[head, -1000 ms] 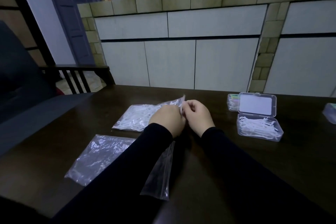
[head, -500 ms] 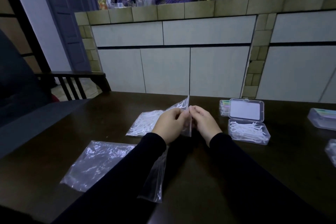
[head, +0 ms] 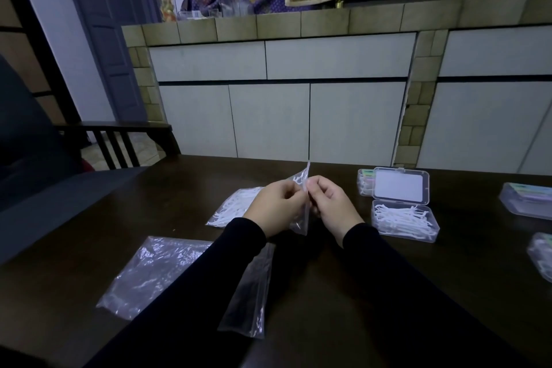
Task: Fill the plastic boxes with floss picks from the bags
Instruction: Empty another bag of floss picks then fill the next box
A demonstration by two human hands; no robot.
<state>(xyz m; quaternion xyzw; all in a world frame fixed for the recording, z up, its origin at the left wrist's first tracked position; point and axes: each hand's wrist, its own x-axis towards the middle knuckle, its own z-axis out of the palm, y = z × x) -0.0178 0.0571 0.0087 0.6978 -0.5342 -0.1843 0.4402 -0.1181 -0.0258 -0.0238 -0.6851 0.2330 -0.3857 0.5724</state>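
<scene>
Both hands pinch mouth edge of clear bag of floss picks [head: 239, 207]: left hand [head: 276, 207] and right hand [head: 331, 206] facing, fingertips nearly touching. Bag body lies on dark table [head: 343, 278]. Open plastic box [head: 403, 222], part-filled, just right of right hand. Two empty bags [head: 155, 272] near front-left.

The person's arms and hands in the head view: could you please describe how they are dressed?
Both arms wear plain, close-fitting black long sleeves ending at the wrists. The left hand and right hand are bare: no gloves, and no rings, watch or markings can be seen.
</scene>
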